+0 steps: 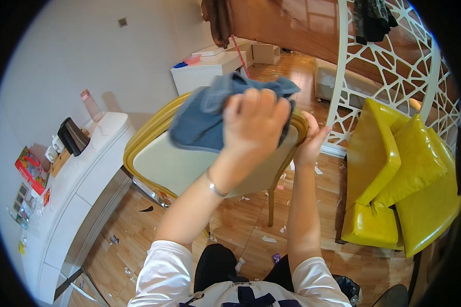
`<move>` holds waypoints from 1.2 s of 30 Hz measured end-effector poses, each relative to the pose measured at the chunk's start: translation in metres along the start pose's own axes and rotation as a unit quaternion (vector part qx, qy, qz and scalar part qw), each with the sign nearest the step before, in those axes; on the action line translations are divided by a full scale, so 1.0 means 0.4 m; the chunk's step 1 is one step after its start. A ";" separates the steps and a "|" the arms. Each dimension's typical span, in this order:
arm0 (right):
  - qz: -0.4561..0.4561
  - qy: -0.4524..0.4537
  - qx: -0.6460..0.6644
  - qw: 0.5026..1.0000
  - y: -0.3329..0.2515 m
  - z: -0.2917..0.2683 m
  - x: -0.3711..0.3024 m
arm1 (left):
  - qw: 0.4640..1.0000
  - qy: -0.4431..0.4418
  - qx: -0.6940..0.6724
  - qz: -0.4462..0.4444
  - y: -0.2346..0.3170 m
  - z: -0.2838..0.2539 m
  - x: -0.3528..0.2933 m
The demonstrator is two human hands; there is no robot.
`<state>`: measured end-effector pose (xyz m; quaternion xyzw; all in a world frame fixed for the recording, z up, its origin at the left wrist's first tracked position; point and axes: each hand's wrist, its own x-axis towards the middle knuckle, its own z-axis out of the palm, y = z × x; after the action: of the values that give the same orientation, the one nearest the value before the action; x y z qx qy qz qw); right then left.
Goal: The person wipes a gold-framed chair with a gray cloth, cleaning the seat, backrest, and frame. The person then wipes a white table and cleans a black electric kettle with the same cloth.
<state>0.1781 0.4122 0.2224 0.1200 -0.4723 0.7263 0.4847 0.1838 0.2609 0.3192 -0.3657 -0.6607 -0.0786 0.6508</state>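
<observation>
A chair (156,158) with a gold frame and a cream padded back stands in front of me. Bunched under my left hand (256,120) is a blue-grey cloth (197,123), pressed against the chair's backrest. The fingers of that hand are curled around the cloth and a little smeared by motion. My right hand (310,143) holds the right side of the chair's gold frame, thumb outward; part of its fingers is hidden behind the frame.
On the left, a white curved desk (87,176) carries a black kettle (73,137), a pink bottle (91,106) and a red bag (32,170). A yellow armchair (374,153) stands right, before a white lattice screen (389,66). Paper scraps (269,239) litter the wooden floor.
</observation>
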 end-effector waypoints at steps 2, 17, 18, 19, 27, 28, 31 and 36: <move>-0.019 -0.025 0.025 0.999 0.000 -0.010 -0.009 | 0.999 -0.013 -0.036 0.032 0.057 0.044 -0.006; 0.057 -0.006 0.047 0.997 0.107 -0.066 -0.136 | 0.967 -0.115 -0.226 -0.023 0.052 0.045 -0.114; 0.063 -0.001 -0.039 0.997 0.133 -0.087 -0.162 | 0.987 -0.071 -0.146 0.002 0.076 0.040 -0.092; 0.080 -0.002 -0.015 0.997 0.165 -0.112 -0.175 | 0.993 -0.054 -0.102 0.034 0.092 0.050 -0.087; 0.162 0.080 0.133 0.975 0.172 -0.099 -0.187 | 0.857 -0.320 -0.400 0.059 0.119 0.141 -0.208; 0.189 0.086 0.156 0.966 0.170 -0.122 -0.186 | 0.814 -0.333 -0.476 0.028 0.139 0.148 -0.221; 0.239 0.080 0.242 0.937 0.136 -0.137 -0.190 | 0.846 -0.277 -0.441 0.117 0.145 0.093 -0.161; 0.182 0.088 0.233 0.951 0.168 -0.129 -0.178 | 0.882 -0.225 -0.414 -0.001 0.102 0.090 -0.035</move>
<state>0.1733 0.4059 0.1120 0.0772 -0.2592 0.8999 0.3422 0.1772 0.3060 0.2862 -0.6091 -0.6969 -0.2612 0.2741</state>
